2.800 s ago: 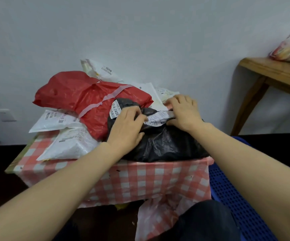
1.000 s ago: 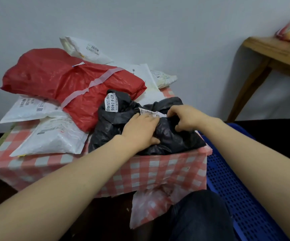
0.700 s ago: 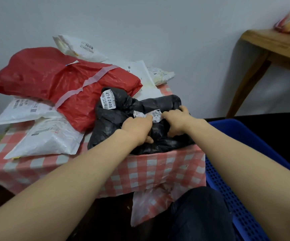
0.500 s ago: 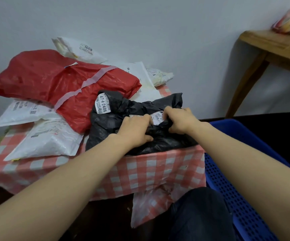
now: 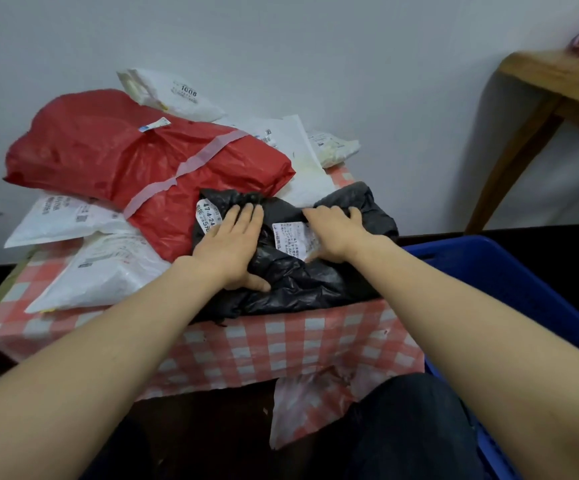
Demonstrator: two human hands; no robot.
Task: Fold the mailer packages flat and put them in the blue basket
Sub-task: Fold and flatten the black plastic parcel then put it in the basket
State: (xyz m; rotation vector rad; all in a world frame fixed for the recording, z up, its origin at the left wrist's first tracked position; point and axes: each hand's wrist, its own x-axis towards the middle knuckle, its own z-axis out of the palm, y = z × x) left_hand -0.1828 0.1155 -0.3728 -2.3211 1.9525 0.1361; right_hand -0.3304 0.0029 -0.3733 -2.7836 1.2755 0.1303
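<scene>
Black mailer package (image 5: 302, 282), crumpled, lying on the near right part of the tabletop (image 5: 281, 344), its front edge at the tabletop's near edge. Two white labels show on the black mailer package: one at its left end, partly covered by the left hand, and one at its centre.

Left hand (image 5: 227, 249): flat on the left half of the black mailer package, fingers straight and together, thumb spread toward the near side; grip released, pressing down. Right hand (image 5: 333, 233): on the right half of the black mailer package, fingers bent over a raised fold of the film and over the right edge of the central label; grip grasping that fold.

Red mailer package (image 5: 142, 157), bulky and crossed by a pale tape strip, touching the black mailer package on its far left side. White mailer packages (image 5: 101, 271) left of and behind the black mailer package, some under the red one. The tabletop carries a red-and-white checked cloth. Blue basket (image 5: 510, 271), right of the black mailer package and lower than the tabletop. Wooden side table (image 5: 537, 95) farther right, against the wall.
</scene>
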